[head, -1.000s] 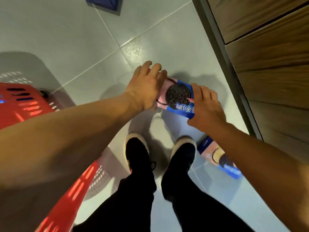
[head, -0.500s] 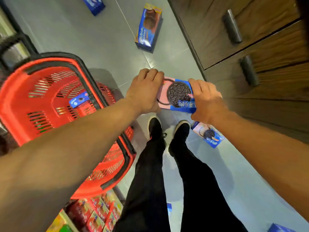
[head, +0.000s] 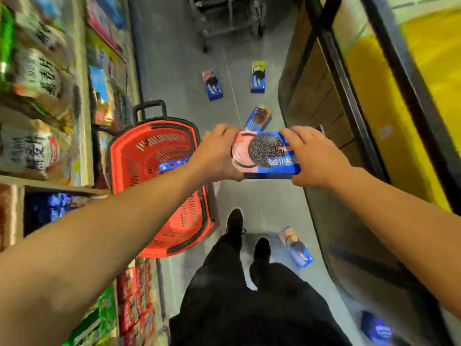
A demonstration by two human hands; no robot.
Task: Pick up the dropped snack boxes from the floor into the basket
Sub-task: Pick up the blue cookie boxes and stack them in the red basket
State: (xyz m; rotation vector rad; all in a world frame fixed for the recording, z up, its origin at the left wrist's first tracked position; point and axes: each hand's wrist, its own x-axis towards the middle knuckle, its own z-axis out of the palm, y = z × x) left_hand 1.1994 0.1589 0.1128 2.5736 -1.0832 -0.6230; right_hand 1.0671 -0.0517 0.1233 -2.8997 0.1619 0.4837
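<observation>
A blue and pink cookie box is held in the air between both hands. My left hand grips its left end and my right hand grips its right end. The red basket stands on the floor to the left of the box, with one small blue box inside it. Several more snack boxes lie on the grey floor: one just beyond the held box, two farther down the aisle, one by my right shoe and one at the bottom right.
Shelves of packaged snacks line the left side. A wooden counter with a glass front runs along the right. A metal cart frame stands at the far end of the aisle. My legs and black shoes are below the box.
I have stood up from the floor with the cookie box lifted in both hands. The view has widened, bringing the basket, shelves and more dropped boxes into sight.
</observation>
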